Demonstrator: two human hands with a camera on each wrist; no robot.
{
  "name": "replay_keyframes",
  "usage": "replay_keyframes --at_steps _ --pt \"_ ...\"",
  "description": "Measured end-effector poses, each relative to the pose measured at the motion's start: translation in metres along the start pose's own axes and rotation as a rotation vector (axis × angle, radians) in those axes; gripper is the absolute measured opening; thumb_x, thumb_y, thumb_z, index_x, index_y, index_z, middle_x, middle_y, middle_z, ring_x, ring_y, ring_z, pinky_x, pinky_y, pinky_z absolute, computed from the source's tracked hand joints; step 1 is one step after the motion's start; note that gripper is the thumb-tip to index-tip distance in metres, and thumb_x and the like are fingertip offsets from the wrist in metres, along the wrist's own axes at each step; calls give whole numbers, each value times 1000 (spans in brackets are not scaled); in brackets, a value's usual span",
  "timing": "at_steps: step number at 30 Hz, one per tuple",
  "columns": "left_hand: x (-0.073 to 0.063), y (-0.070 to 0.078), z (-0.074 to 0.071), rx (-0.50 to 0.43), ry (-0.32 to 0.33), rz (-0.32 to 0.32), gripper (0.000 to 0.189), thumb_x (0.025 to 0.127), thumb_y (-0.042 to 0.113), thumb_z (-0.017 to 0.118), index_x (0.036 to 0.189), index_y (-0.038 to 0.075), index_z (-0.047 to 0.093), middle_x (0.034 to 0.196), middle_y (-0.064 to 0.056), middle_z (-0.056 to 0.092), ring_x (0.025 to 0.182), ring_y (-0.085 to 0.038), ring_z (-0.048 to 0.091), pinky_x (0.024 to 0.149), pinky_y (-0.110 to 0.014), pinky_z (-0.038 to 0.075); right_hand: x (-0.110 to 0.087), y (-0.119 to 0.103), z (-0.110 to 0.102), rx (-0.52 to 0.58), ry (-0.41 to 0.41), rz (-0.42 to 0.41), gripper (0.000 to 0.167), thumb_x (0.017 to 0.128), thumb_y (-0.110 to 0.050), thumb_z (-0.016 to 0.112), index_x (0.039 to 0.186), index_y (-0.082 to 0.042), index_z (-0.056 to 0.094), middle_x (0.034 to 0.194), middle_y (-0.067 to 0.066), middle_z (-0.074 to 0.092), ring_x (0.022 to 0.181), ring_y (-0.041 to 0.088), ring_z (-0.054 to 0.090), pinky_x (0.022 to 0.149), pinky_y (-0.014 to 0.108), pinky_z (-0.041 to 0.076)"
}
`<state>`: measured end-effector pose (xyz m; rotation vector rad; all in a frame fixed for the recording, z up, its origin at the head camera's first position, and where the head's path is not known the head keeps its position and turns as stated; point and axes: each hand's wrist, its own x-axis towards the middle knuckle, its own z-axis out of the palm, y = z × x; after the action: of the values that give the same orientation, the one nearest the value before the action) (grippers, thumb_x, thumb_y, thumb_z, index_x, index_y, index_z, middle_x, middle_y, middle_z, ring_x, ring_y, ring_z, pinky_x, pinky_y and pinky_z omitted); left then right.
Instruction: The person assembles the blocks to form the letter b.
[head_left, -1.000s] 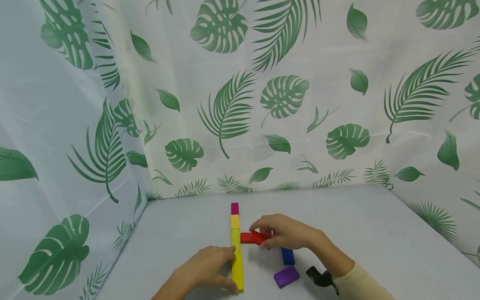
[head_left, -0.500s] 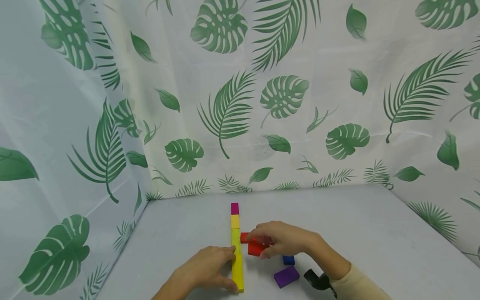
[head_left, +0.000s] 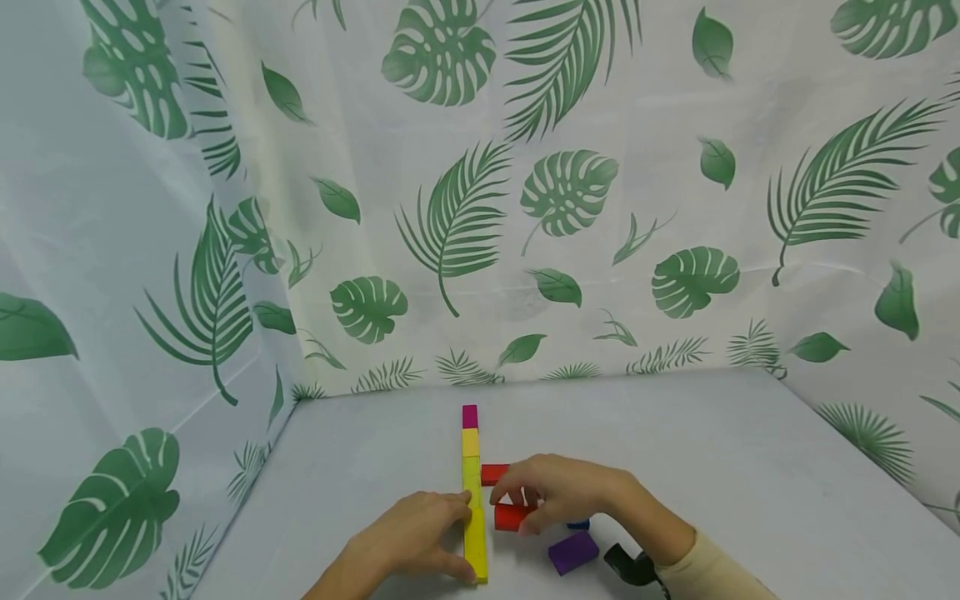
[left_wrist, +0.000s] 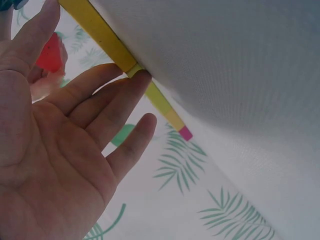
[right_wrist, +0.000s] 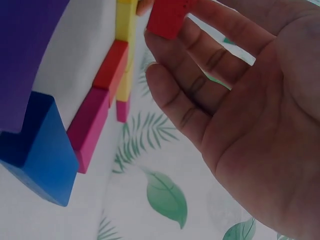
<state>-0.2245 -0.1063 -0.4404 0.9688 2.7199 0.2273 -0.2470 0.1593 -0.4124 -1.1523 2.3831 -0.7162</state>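
Note:
A straight row of yellow blocks [head_left: 474, 546] runs away from me on the table, ending in a magenta block [head_left: 469, 417]. My left hand [head_left: 420, 533] lies along the row's left side; fingertips and thumb touch the near yellow blocks, its fingers fairly straight in the left wrist view. Right of the row, my right hand [head_left: 562, 493] pinches a red block [head_left: 510, 517] between thumb and fingers. Behind it another red block [head_left: 494, 474] juts rightward from the row. A pink block [right_wrist: 89, 125] continues that branch in the right wrist view; the hand hides it in the head view.
A blue block [head_left: 578, 524], partly covered by the right hand, and a purple block [head_left: 573, 552] lie nearer me on the right. A black curved device [head_left: 628, 565] sits at the right wrist. Leaf-printed cloth [head_left: 525, 250] walls the table [head_left: 360, 450] at back and sides.
The right hand has drawn the pinched red block toward me, away from the red block beside the row, and its near edge has turned parallel to me. The left hand stays put.

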Motion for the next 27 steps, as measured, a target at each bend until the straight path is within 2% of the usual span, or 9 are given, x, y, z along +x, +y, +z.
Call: replay_keyframes --at_steps 6,18,27 --pt "0 0 -1 -4 -2 -3 73 76 68 82 133 24 70 149 2 61 134 -16 61 113 -42 51 1 -3 6 -45 -38 -26 41 90 -17 79 130 -24 70 99 -16 66 89 0 63 81 17 56" --pt "1 0 0 -5 -2 -2 74 76 68 82 134 23 69 150 1 61 134 -16 60 113 -42 50 5 -5 15 -115 -74 -32 37 88 -23 82 123 -27 72 96 -17 66 85 -1 61 77 16 54" --pt "4 0 0 -45 -31 -38 71 77 65 83 134 25 69 148 3 62 133 -16 61 113 -44 51 10 -8 22 -144 -136 -26 34 88 -27 84 119 -30 72 94 -17 67 83 -3 58 75 15 53"
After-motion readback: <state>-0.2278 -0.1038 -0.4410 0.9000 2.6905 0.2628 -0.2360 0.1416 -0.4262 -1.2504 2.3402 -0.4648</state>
